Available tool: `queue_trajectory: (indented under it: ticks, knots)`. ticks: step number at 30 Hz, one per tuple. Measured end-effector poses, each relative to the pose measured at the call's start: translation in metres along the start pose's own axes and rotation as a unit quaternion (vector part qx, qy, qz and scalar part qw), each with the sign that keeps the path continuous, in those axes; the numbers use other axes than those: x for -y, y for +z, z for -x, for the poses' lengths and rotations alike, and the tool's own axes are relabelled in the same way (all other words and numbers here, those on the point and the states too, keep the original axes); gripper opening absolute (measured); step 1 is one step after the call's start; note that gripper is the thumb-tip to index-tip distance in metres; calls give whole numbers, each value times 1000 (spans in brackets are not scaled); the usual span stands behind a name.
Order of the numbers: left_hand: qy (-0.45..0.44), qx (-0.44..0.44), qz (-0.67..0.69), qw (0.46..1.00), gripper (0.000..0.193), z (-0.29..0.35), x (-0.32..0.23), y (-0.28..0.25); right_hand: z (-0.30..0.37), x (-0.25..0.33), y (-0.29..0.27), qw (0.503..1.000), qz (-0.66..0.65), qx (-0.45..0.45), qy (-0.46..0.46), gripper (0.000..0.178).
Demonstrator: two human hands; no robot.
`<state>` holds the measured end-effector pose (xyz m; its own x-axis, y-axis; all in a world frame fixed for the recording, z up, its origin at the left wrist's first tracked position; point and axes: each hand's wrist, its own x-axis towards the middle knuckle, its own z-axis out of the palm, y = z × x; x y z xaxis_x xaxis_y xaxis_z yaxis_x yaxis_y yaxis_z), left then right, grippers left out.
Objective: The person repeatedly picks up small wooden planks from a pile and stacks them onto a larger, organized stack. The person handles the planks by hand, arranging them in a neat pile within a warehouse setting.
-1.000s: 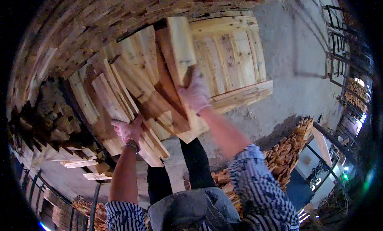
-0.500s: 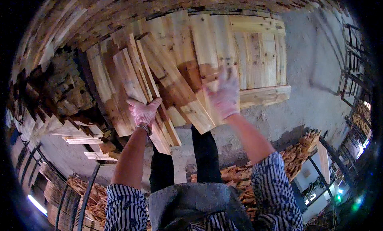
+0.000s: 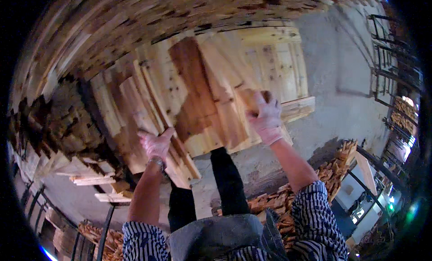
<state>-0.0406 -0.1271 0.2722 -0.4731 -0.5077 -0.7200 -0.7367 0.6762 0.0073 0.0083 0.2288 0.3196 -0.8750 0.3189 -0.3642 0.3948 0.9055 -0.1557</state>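
My left hand (image 3: pixel 155 144), in a pale knitted glove, grips a narrow stack of planks (image 3: pixel 155 108) slanting across the boards. Its thumb lies over their right side. My right hand (image 3: pixel 266 121), gloved the same way, has bent fingers closed around the near end of a light plank (image 3: pixel 227 65), which is smeared by motion and reaches away to the upper left. Beneath that plank lies another tilted plank (image 3: pixel 230 126). Wide pale boards (image 3: pixel 281 67) with knots are laid side by side under everything, and a reddish-brown shadow or stain crosses the middle.
Stacked timber (image 3: pixel 148 22) rises along the far side. A dark, rough wood pile (image 3: pixel 67 114) stands at the left. Wood offcuts (image 3: pixel 288 202) lie behind the grey concrete floor (image 3: pixel 333 99) near my legs. Black metal racks (image 3: pixel 382 58) stand at the right.
My right hand has gone from open and blurred to closed on a plank end. The tilted plank in the middle has shifted right. My left hand stays on its planks.
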Motion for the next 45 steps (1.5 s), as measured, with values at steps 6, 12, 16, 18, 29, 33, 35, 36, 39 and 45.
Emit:
queue_trajectory:
  ticks: [6, 12, 16, 18, 29, 33, 35, 36, 39, 45]
  knots:
    - [-2, 34, 9, 999, 141, 11, -13, -5, -60, -90, 48, 994, -2, -15, 109, 66]
    - [59, -27, 53, 996, 128, -18, 22, 8, -52, -65, 75, 990, -121, -72, -12, 53]
    - [98, 44, 156, 982, 122, -24, 38, -2, -9, 53, 80, 975, -164, -36, -142, 62]
    - [126, 129, 171, 969, 93, -16, 29, -22, 32, 133, 104, 978, -163, 52, -119, 70]
    - [152, 374, 506, 762, 30, 7, 89, -34, 82, 236, 97, 934, -319, 157, -25, 82]
    - [107, 356, 588, 719, 27, 53, 62, -22, 70, 196, 31, 941, -280, 184, -58, 78]
    - [89, 388, 543, 740, 26, 72, 34, -22, 72, 162, 24, 964, -219, 133, -76, 81]
    - [79, 403, 519, 750, 26, 81, 19, -21, 67, 145, 27, 967, -220, 114, -67, 81]
    - [197, 338, 433, 812, 30, 55, 8, 19, 37, 128, 17, 959, -261, 109, -32, 74]
    - [150, 205, 233, 939, 72, 17, 4, 10, 6, 95, 53, 975, -114, 149, 120, 88]
